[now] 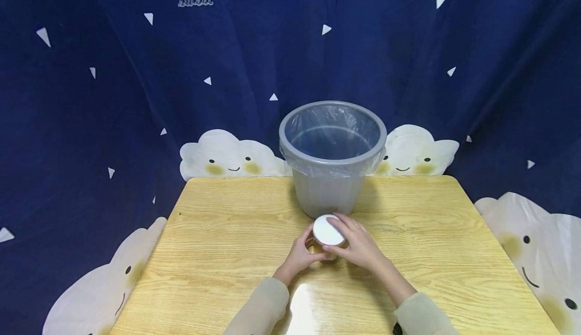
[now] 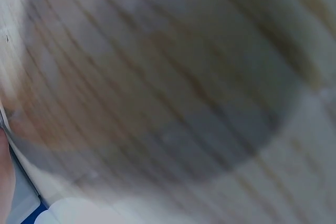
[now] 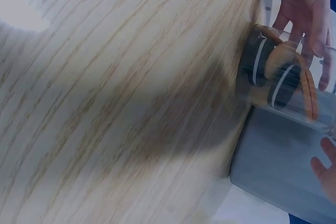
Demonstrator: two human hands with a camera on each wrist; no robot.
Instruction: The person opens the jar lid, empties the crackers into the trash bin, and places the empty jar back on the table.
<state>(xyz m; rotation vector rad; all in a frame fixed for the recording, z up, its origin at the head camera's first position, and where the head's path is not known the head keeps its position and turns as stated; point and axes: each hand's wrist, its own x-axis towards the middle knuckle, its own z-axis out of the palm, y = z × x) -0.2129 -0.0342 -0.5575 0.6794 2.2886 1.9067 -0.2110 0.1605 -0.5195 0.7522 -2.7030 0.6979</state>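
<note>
Near the middle of the table a clear jar (image 3: 287,85) with a white round lid (image 1: 325,231) is between both hands. Through its wall, dark sandwich cookies (image 3: 284,85) with a white layer and tan cookies (image 3: 281,59) show. My left hand (image 1: 300,257) grips the jar's body, thumb on the near side and fingers round the left. My right hand (image 1: 360,244) holds the lid from the right, thumb at its near edge and fingers across its top and far edge. In the right wrist view only fingertips (image 3: 329,150) of the right hand show.
Just behind the jar stands a grey bin (image 1: 324,193) lined with a clear plastic bag (image 1: 313,168). A wooden table (image 1: 227,234) lies underneath, with a dark blue curtain (image 1: 181,98) printed with clouds behind and beside it. Blur fills much of the left wrist view.
</note>
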